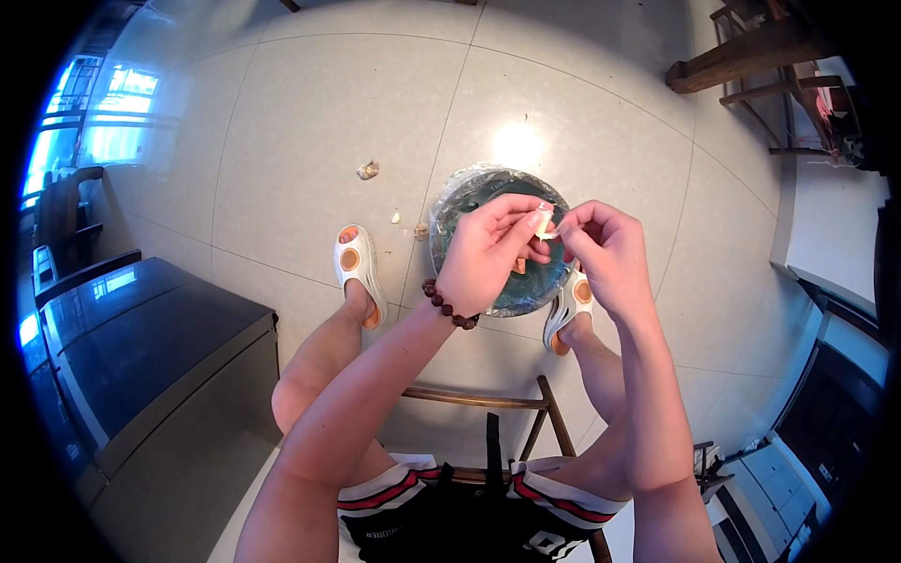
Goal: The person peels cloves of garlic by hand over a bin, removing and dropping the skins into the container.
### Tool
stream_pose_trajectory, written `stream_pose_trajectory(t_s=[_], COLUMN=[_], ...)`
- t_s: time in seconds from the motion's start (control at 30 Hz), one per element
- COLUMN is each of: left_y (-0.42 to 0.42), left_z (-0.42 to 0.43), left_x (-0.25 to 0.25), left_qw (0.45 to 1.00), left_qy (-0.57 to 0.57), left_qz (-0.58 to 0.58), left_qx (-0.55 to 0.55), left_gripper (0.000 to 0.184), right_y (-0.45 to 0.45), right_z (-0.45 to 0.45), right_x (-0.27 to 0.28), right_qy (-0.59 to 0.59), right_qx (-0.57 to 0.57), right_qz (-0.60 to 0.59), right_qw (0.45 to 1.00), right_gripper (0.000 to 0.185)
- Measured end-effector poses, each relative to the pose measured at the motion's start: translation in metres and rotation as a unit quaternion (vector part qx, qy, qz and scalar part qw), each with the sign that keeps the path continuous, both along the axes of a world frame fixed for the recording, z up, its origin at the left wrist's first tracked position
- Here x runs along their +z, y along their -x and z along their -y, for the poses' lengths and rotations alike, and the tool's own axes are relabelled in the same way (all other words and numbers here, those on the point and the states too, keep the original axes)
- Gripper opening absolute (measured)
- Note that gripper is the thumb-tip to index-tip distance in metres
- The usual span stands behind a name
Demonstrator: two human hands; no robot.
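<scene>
Between the thumb and fingers of my left hand (493,239) is a pale garlic clove (544,225), partly peeled. My right hand (605,246) is closed in a pinch at the clove's right side, on a thin whitish strip of garlic skin (551,235). Both hands are over a round bin (521,302) lined with a clear plastic bag (450,192). Brownish scraps (520,266) show inside it, partly hidden by my hands. On the floor left of the bin lie a piece of garlic bulb (367,170), a small white clove (395,218) and a brownish piece (420,232).
My feet in white shoes (371,272) stand on either side of the bin on the tiled floor (319,103). A dark-topped cabinet (169,347) is at the left. Wooden furniture legs (741,58) show at upper right, and a wooden chair rail (469,399) lies beneath me.
</scene>
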State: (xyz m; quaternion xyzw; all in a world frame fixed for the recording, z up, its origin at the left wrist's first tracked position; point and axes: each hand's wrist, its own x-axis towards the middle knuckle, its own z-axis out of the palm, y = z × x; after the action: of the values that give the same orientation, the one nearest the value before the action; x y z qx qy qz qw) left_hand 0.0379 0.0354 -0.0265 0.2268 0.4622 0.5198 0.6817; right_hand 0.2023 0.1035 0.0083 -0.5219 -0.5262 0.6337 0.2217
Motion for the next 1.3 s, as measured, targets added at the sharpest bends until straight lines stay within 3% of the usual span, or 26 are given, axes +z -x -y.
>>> stream_pose_trajectory(t_s=[0.13, 0.73, 1.03, 1.23, 1.3], left_y=[0.0, 0.001, 0.008, 0.006, 0.006], left_z=[0.0, -0.002, 0.0, 0.0, -0.001], left_x=[0.0, 0.007, -0.002, -0.005, -0.003], left_qw=[0.999, 0.996, 0.994, 0.976, 0.992], left_qy=[-0.01, -0.056, -0.023, -0.038, -0.005], left_qz=[0.038, -0.04, 0.11, 0.21, 0.121], left_qx=[0.026, 0.052, 0.018, 0.042, 0.033], left_gripper=[0.03, 0.02, 0.024, 0.025, 0.027], right_y=[0.0, 0.005, 0.004, 0.004, 0.004], right_z=[-0.001, 0.003, 0.003, 0.001, 0.005], right_x=[0.002, 0.007, 0.011, 0.01, 0.001], right_qy=[0.002, -0.029, -0.023, 0.062, -0.057], right_qx=[0.009, 0.007, -0.001, -0.016, 0.011], right_qz=[0.006, 0.017, -0.016, -0.093, 0.002], right_qw=[1.0, 0.999, 1.0, 0.994, 0.998], right_gripper=[0.011, 0.013, 0.011, 0.01, 0.009])
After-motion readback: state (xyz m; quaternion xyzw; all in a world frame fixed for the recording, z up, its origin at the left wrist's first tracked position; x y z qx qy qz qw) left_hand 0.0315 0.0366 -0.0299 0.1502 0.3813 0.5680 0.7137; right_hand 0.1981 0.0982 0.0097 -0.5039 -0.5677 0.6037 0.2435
